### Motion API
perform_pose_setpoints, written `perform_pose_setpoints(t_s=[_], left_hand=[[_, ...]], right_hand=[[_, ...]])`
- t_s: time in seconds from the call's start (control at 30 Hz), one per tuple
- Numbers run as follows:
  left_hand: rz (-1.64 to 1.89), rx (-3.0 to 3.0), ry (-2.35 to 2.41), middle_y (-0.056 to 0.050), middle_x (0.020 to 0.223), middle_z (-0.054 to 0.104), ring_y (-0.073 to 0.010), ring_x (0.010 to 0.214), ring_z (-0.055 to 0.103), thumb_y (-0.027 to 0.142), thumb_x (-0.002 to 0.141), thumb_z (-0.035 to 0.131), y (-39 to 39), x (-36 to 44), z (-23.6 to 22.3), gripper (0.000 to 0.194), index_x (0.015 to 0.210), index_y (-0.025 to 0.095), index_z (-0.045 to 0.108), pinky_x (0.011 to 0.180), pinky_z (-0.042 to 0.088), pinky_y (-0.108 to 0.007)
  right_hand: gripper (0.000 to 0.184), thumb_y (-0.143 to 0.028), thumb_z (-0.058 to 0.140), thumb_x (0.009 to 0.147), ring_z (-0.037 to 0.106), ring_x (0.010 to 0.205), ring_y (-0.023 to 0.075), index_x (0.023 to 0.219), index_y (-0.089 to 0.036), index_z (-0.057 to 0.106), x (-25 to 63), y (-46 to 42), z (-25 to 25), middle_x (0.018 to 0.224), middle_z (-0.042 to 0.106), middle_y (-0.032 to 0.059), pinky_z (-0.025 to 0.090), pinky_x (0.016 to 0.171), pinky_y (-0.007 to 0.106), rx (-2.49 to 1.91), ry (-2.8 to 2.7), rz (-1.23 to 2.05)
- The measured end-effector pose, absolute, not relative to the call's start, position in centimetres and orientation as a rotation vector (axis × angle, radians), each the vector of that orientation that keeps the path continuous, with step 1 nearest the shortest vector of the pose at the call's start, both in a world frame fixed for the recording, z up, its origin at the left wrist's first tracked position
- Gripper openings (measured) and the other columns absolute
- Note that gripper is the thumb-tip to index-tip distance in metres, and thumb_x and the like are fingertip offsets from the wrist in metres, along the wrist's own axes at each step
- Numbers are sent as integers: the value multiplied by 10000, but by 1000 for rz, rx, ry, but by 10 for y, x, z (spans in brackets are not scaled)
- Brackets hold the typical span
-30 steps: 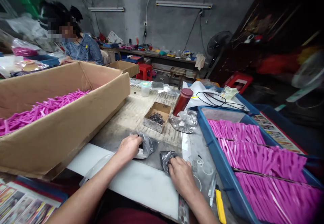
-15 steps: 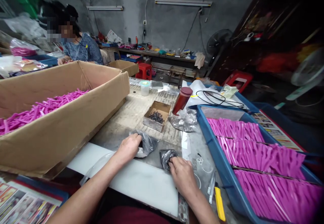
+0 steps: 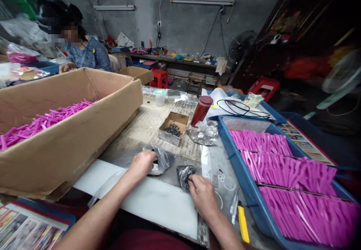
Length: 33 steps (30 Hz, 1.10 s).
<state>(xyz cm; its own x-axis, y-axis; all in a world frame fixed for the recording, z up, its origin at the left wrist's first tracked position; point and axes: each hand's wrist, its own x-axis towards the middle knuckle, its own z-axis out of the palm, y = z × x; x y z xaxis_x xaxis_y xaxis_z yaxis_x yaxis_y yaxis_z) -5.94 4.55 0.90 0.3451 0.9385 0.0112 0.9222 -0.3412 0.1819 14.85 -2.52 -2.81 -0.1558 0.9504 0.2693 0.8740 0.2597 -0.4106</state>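
My left hand point(image 3: 143, 163) is closed, its fingertips dipping into the mouth of a clear plastic bag point(image 3: 166, 160) with dark contents. What those fingers hold is hidden. To the right, my right hand point(image 3: 204, 195) has its fingers pinched together at a small plastic bag of black pieces point(image 3: 184, 174); its fingertips are hidden too. Both bags lie on the table by a white sheet point(image 3: 160, 205). Beyond them stands a small open cardboard box point(image 3: 170, 137) holding tiny black parts point(image 3: 173, 130).
A big cardboard box point(image 3: 113, 110) of pink strips fills the left side. On the right is a blue tray point(image 3: 241, 184) with rows of pink pieces. A yellow-handled cutter point(image 3: 243, 223), a dark red flask point(image 3: 200, 111) and a lidded tub point(image 3: 160, 98) share the table. A co-worker point(image 3: 93, 56) sits far left.
The whole view has shifted slightly. Both hands stay at their bags with hardly any visible movement.
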Motion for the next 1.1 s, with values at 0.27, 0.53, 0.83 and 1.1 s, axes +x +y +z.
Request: perform_pose_setpoints(t_s=[0.27, 0.53, 0.83, 1.1], left_hand=[[512, 2376, 1529, -31, 712, 615, -123, 668, 548, 132, 752, 382, 41, -56, 14, 218, 737, 160, 597, 618, 384, -199], [647, 1991, 1400, 20, 695, 637, -104, 628, 556, 172, 713, 434, 17, -32, 26, 180, 751, 185, 609, 612, 410, -184], [733, 1820, 1098, -25, 729, 610, -122, 694, 538, 145, 702, 458, 5, -7, 11, 172, 766, 146, 617, 659, 419, -220], [746, 1561, 1022, -31, 778, 593, -128, 729, 535, 135, 678, 479, -2, 6, 1, 191, 852, 135, 558, 683, 438, -247]], right_hand=[[163, -128, 387, 735, 526, 679, 160, 714, -160, 545, 149, -26, -25, 673, 586, 35, 362, 626, 261, -1640, -1964, 334], [162, -143, 370, 746, 527, 684, 157, 739, -168, 530, 151, -29, -22, 681, 578, 32, 377, 616, 250, -1652, -1931, 364], [133, -184, 376, 746, 522, 655, 145, 734, -174, 509, 152, -33, -14, 671, 567, 19, 378, 579, 229, -1596, -1758, 516], [66, -184, 459, 693, 464, 518, 104, 651, -172, 508, 151, -33, -13, 555, 498, -28, 366, 487, 191, -1520, -1531, 677]])
